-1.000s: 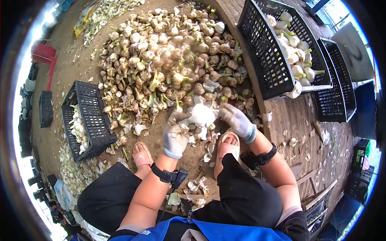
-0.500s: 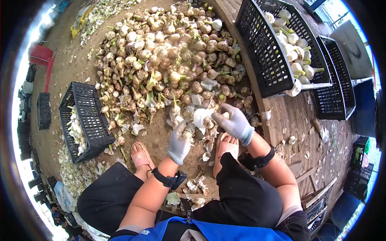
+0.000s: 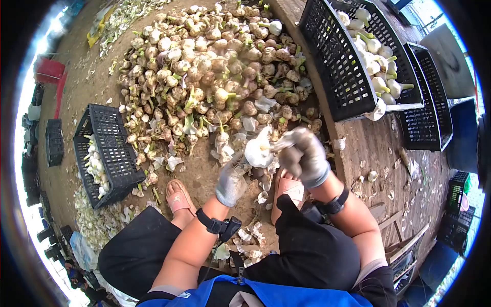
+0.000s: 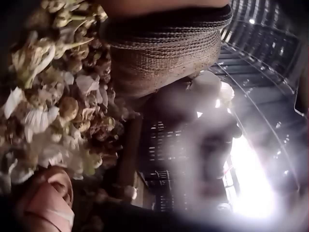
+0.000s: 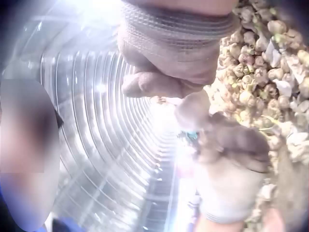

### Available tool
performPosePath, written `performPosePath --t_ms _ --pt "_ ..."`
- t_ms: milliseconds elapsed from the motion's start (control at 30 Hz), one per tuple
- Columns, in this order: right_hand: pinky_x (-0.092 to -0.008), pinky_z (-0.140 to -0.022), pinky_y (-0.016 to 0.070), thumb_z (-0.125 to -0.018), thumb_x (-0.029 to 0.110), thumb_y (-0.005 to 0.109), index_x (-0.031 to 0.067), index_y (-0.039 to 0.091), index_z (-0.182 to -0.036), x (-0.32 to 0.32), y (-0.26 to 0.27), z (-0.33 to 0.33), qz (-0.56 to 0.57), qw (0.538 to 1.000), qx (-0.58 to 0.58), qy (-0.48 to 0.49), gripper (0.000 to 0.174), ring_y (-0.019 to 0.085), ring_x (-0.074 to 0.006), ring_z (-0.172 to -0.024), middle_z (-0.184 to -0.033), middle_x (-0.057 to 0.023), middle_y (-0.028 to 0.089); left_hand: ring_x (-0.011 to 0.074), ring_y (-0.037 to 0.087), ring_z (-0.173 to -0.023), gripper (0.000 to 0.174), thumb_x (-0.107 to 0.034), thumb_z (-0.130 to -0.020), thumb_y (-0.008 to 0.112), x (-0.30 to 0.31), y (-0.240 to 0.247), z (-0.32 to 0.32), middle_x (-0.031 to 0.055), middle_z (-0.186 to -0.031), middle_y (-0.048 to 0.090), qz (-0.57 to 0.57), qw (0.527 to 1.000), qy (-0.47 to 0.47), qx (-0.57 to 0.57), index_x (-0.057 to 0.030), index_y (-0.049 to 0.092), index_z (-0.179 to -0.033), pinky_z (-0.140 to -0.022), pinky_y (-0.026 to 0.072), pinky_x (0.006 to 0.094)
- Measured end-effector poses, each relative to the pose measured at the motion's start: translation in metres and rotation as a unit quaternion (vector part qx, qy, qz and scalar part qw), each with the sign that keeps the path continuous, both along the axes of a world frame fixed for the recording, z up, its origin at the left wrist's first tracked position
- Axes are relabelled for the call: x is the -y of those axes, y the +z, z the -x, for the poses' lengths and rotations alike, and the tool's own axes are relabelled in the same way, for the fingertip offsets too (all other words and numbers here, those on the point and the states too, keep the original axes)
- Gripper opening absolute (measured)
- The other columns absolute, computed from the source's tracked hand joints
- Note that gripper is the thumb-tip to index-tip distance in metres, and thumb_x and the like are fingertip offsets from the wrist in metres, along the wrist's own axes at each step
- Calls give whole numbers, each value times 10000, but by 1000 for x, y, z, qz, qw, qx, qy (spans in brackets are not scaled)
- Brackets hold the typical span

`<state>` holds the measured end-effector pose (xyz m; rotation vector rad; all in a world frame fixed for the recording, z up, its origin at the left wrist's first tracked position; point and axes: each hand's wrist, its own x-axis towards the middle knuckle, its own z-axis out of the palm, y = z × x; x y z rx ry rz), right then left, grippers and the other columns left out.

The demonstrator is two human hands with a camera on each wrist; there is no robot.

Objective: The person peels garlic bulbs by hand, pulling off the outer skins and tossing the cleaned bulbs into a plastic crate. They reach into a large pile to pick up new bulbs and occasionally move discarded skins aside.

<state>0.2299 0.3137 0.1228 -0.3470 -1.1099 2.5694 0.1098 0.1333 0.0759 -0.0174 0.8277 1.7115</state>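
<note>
A white garlic bulb point(image 3: 259, 154) is held up in front of the pile, its stem pointing upward. My gloved left hand point(image 3: 232, 179) grips it from the left, thumb and fingers at its lower side. At its right side is my gloved right hand point(image 3: 305, 157), fingers curled in and fingertips pinching at the bulb's outer skin. The right wrist view shows the right hand point(image 5: 169, 67) bent close over the pale bulb point(image 5: 193, 111), opposite the left hand point(image 5: 231, 154). In the left wrist view glare and blur hide most of the bulb.
A large heap of unpeeled garlic point(image 3: 204, 66) spreads ahead. A black crate point(image 3: 115, 153) with white bulbs stands left; another black crate point(image 3: 340, 66) of cleaned bulbs sits on the wooden boards point(image 3: 373, 169) at right. Loose skins point(image 3: 245, 235) lie between my sandalled feet point(image 3: 179, 197).
My right hand has turned over at the bulb's side, its fingers now curled in. The bulb has tilted so its stem points up; my left hand has shifted slightly right with it.
</note>
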Motion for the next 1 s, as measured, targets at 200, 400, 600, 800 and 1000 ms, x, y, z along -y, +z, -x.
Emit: performPosePath --t_ms 200,400,600,800,1000 --pt "-310 -706 512 -825 304 727 15 513 -1078 -15 -20 3 -195 965 172 20 439 610 -149 -798 -936 -104 610 206 646 -891 358 -127 -925 546 5 -13 -3 108 -1081 641 5 999 33 -33 27 509 -1246 -789 542 317" --pt "-428 -736 464 -893 345 596 4 541 -1016 29 -32 4 -577 799 168 -29 367 559 -404 -854 -977 -240 561 197 635 -834 193 -111 -927 567 5 -18 -7 101 -951 678 174 840 -50 -512 16 614 -1065 -740 486 294" --pt "-402 -591 452 -963 292 503 10 541 -807 30 -42 0 -468 831 290 -83 325 589 -310 -649 -711 -163 572 168 627 -802 187 -105 -936 562 8 -8 -9 110 -909 672 154 772 -38 -616 21 604 -1068 -719 491 281" --pt "-287 -505 503 -990 400 428 52 555 -901 8 -58 -3 10 968 246 -41 381 575 -122 -559 -779 -62 624 97 578 -887 185 -93 -961 509 9 -27 -4 30 -1011 618 102 953 -37 -282 -5 576 -1109 -812 474 244" --pt "-279 -589 471 -931 433 558 2 620 -922 3 -49 -5 -498 836 224 51 436 598 -116 -651 -793 -99 650 85 594 -840 180 -124 -961 527 4 -16 -1 63 -917 653 186 850 -87 -485 -11 615 -1070 -724 489 257"
